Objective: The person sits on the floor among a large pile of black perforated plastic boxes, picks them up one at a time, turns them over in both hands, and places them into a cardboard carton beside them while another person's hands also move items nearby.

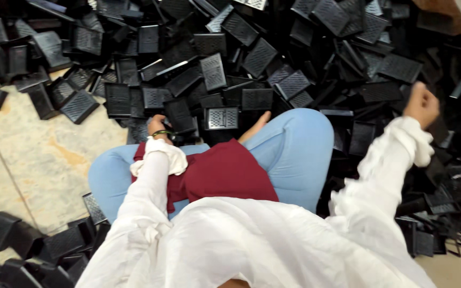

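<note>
Left hand (pixel 157 126) grip closes on a black perforated part (pixel 179 116); right hand (pixel 421 104) fisted, apart.

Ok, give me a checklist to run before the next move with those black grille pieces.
1. Left hand on a piece: ok, it rests on a black grille piece at the pile's edge.
2. Left grip closed: cannot tell, the fingers are hidden.
3. Right hand empty: cannot tell, it is raised in a fist and blurred.
4. Supply within reach: ok, the pile of black pieces lies just beyond the knees.
5. Lap clear: ok, only the red cloth shows.
</note>
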Tool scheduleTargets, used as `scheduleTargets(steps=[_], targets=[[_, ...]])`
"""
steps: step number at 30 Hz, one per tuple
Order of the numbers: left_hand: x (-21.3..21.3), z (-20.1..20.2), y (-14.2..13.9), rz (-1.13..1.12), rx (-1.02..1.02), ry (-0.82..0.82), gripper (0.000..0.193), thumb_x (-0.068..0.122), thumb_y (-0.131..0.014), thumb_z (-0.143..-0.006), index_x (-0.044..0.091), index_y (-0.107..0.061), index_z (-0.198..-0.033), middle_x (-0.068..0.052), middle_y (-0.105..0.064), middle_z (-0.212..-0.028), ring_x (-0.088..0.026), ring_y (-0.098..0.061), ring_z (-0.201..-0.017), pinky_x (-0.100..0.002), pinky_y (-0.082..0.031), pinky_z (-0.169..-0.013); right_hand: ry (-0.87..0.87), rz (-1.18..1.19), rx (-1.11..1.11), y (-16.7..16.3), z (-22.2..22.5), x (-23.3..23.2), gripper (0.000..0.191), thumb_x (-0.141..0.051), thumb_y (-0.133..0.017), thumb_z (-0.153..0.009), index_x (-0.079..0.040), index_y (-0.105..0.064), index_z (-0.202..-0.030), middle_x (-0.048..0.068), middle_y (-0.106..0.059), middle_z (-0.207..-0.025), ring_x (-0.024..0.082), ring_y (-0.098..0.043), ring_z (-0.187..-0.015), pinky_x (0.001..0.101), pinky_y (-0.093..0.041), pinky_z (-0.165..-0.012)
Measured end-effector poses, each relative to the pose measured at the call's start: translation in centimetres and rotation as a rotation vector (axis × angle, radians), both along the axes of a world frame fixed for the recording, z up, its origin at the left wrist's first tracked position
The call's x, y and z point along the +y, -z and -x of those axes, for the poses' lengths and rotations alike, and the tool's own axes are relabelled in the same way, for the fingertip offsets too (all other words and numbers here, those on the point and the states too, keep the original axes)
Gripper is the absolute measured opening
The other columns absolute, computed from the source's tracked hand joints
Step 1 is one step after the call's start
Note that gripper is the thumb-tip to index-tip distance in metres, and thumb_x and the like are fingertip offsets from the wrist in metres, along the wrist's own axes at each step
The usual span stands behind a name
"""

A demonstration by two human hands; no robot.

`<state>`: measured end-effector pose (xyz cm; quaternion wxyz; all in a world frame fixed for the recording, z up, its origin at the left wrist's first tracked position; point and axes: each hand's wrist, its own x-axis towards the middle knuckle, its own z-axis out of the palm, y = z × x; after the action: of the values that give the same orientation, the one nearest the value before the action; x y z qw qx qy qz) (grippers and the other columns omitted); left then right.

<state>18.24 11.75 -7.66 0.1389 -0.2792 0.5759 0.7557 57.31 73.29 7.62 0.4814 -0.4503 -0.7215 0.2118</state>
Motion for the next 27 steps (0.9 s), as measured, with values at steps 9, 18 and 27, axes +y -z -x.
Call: scheduleTargets(steps=[9, 18, 27], targets=[[0.3, -0.7, -2.9, -0.144, -0.104, 0.023, 0.022, 0.025, -0.068, -0.074, 0.003, -0.069, -0.079, -0.012, -0.069, -0.081, -0.029, -0.065, -0.069, -0.042, -0.057, -0.068, -0.323, 0.282, -0.359, -0.8, 16.9, -6.9, 0.08, -0.066, -0.079, -0.082, -0.018, -0.056, -0.142, 0.026, -0.06, -0.138, 0.041, -0.058, -0.129, 0.0433, -0.045, -0.112], [1.8, -1.6, -8.3, -0.26, -0.05, 0.019, 0.024, 0.025, -0.072, -0.078, 0.001, -0.071, -0.081, -0.016, -0.071, -0.077, -0.031, -0.067, -0.06, -0.045, -0.058, -0.057, -0.617, 0.037, -0.471, -4.3, 26.7, -17.8, 0.06, -0.043, -0.083, -0.088, -0.012, -0.062, -0.136, 0.031, -0.063, -0.124, 0.051, -0.055, -0.117, 0.0502, -0.044, -0.1], [1.4, -1.5, -9.0, 0.276, 0.408, 0.222, 0.021, 0.021, -0.074, -0.073, 0.006, -0.077, -0.088, -0.012, -0.076, -0.094, -0.021, -0.069, -0.084, -0.032, -0.055, -0.079, -0.787, -0.176, -0.34, -3.9, 27.3, -20.5, 0.013, -0.008, -0.07, -0.094, -0.011, -0.075, -0.106, 0.019, -0.077, -0.096, 0.039, -0.075, -0.09, 0.0455, -0.059, -0.082]])
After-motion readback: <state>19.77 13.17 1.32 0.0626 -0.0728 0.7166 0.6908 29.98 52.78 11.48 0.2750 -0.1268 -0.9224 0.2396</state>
